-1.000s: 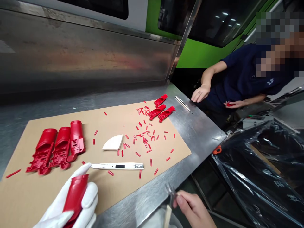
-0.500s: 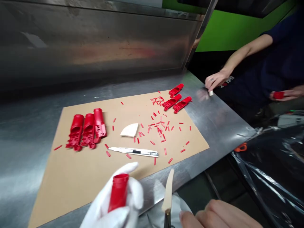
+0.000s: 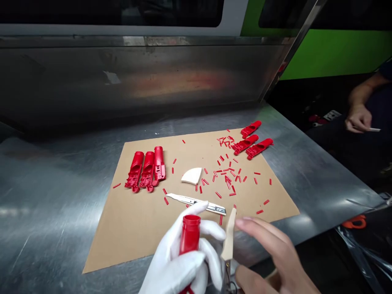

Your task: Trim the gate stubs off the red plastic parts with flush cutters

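My left hand (image 3: 183, 253), in a white glove, is wrapped round a red plastic tube-ended part (image 3: 190, 234) with its round open end up. Close to its right, my bare right hand (image 3: 272, 253) holds a scissor-like tool (image 3: 228, 241) with a cream curved tip and a dark metal joint; my index finger stretches past the tip and the lower grip is partly hidden. The tip points up, apart from the red part. Beyond my left hand lie a white craft knife (image 3: 196, 201) and a white fan-shaped piece (image 3: 192, 176).
Small red strips (image 3: 228, 179) lie scattered over the brown cardboard sheet (image 3: 122, 228) on the metal table (image 3: 61, 183). Three red parts (image 3: 147, 169) stand in a row at left, three more (image 3: 246, 143) at back right. A co-worker's hand (image 3: 358, 118) holds a small white piece.
The view has swung right to left across the table, so things sit further right. Both hands have come up and closer together, and my right index finger has straightened out. The co-worker's hand has left the table.
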{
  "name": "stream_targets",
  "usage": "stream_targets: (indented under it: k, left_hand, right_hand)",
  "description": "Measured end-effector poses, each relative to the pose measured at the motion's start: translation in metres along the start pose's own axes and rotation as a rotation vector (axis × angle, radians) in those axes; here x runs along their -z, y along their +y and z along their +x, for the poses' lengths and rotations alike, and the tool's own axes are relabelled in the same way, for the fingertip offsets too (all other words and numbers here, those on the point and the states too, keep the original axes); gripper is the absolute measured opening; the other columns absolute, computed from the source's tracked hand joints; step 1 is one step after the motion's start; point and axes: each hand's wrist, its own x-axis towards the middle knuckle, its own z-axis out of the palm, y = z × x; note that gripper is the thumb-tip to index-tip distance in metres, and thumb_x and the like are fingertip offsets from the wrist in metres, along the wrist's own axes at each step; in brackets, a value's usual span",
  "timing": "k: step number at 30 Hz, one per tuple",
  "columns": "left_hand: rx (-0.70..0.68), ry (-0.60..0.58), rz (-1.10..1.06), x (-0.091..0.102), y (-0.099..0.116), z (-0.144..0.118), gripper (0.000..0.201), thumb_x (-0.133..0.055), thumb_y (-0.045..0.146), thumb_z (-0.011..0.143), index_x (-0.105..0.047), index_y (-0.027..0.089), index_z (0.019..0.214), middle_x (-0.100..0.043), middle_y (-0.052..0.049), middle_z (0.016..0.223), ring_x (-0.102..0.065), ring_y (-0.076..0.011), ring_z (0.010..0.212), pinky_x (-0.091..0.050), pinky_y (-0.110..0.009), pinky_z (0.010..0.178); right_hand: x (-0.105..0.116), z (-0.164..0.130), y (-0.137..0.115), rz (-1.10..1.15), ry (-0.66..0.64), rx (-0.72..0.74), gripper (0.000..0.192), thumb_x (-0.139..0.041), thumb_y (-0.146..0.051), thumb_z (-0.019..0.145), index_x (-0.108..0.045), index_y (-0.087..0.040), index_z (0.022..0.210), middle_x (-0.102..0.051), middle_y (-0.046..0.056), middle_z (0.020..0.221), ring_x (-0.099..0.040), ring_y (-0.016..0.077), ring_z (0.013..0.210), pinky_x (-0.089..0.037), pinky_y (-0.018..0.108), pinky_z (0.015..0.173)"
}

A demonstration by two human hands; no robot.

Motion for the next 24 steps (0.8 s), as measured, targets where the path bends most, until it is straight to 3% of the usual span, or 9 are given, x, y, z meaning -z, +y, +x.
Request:
stream_targets:
  k: [3, 5, 7, 9, 11, 16, 18, 21, 24]
  left_hand:
    - [-0.036, -0.047, -0.039, 0.007, -0.004, 0.009, 0.053, -0.076, 0.033, 0.083, -0.061, 0.026, 0.132, -0.069, -0.012, 0.109, -0.068, -0.0144, 0.065, -0.04, -0.018, 0.051]
    - [-0.052, -0.053, -0.093, 0.007, -0.003, 0.014, 0.047, -0.069, 0.028, 0.087, -0.06, 0.021, 0.133, -0.069, -0.012, 0.103, -0.067, -0.0142, 0.065, -0.045, -0.019, 0.057]
    - [-0.075, -0.03, -0.2, 0.006, 0.003, 0.019, 0.045, -0.058, 0.022, 0.092, -0.055, 0.019, 0.137, -0.068, -0.011, 0.095, -0.062, -0.0113, 0.059, -0.045, -0.018, 0.053]
    - [-0.092, -0.023, -0.334, 0.004, 0.011, 0.023, 0.048, -0.051, 0.019, 0.094, -0.049, 0.018, 0.142, -0.064, -0.008, 0.087, -0.055, -0.0082, 0.052, -0.041, -0.015, 0.046]
    - [-0.108, -0.02, -0.435, 0.001, 0.019, 0.026, 0.054, -0.049, 0.017, 0.093, -0.043, 0.017, 0.146, -0.06, -0.006, 0.083, -0.052, -0.0074, 0.052, -0.041, -0.016, 0.046]
    - [-0.181, 0.095, -0.48, -0.007, 0.029, 0.027, 0.06, -0.051, 0.009, 0.094, -0.037, 0.019, 0.152, -0.064, -0.009, 0.098, -0.067, -0.0138, 0.078, -0.058, -0.024, 0.071]
    - [-0.228, 0.164, -0.437, -0.011, 0.031, 0.027, 0.064, -0.054, 0.006, 0.094, -0.038, 0.027, 0.152, -0.066, -0.008, 0.105, -0.071, -0.0157, 0.089, -0.06, -0.029, 0.084]
    - [-0.278, 0.249, -0.344, -0.017, 0.033, 0.026, 0.068, -0.058, 0.007, 0.093, -0.039, 0.038, 0.151, -0.068, -0.008, 0.114, -0.071, -0.0187, 0.102, -0.058, -0.038, 0.096]
    - [-0.311, 0.289, -0.251, -0.021, 0.032, 0.026, 0.067, -0.06, 0.011, 0.093, -0.042, 0.04, 0.15, -0.066, -0.009, 0.125, -0.07, -0.0218, 0.109, -0.056, -0.042, 0.1]
  right_hand:
    - [-0.012, 0.018, 0.013, 0.044, -0.065, -0.065, 0.055, -0.055, -0.05, 0.101, -0.044, -0.029, 0.15, -0.056, 0.012, 0.143, -0.053, 0.0367, 0.131, -0.062, 0.043, 0.089]
    - [-0.016, 0.024, 0.019, 0.208, -0.049, -0.099, 0.046, -0.042, -0.058, 0.104, -0.058, -0.027, 0.133, -0.064, 0.012, 0.13, -0.064, 0.0315, 0.117, -0.061, 0.039, 0.087]
    - [-0.013, 0.024, 0.025, 0.363, 0.022, -0.127, 0.049, -0.034, -0.062, 0.105, -0.062, -0.023, 0.112, -0.064, 0.011, 0.119, -0.068, 0.0244, 0.096, -0.059, 0.032, 0.08]
    - [-0.007, 0.023, 0.033, 0.418, 0.108, -0.17, 0.047, -0.032, -0.062, 0.105, -0.059, -0.022, 0.104, -0.059, 0.011, 0.119, -0.064, 0.0229, 0.094, -0.055, 0.031, 0.078]
    - [-0.003, 0.022, 0.045, 0.379, 0.162, -0.221, 0.038, -0.033, -0.053, 0.106, -0.054, -0.022, 0.107, -0.054, 0.011, 0.123, -0.059, 0.0247, 0.106, -0.051, 0.032, 0.082]
    - [-0.012, 0.023, 0.069, 0.366, 0.099, -0.212, 0.019, -0.038, -0.039, 0.106, -0.048, -0.023, 0.108, -0.049, 0.01, 0.128, -0.051, 0.0262, 0.121, -0.046, 0.035, 0.095]
    - [-0.015, 0.025, 0.07, 0.388, 0.124, -0.235, 0.022, -0.042, -0.037, 0.105, -0.047, -0.024, 0.122, -0.05, 0.011, 0.13, -0.05, 0.0261, 0.125, -0.048, 0.034, 0.097]
    - [-0.01, 0.031, 0.055, 0.416, 0.188, -0.237, 0.044, -0.042, -0.041, 0.106, -0.037, -0.026, 0.147, -0.055, 0.012, 0.126, -0.058, 0.0252, 0.117, -0.053, 0.033, 0.094]
    - [-0.003, 0.039, 0.025, 0.406, 0.132, -0.117, 0.044, -0.035, -0.055, 0.106, -0.058, -0.027, 0.13, -0.061, 0.014, 0.12, -0.063, 0.0286, 0.111, -0.058, 0.034, 0.087]
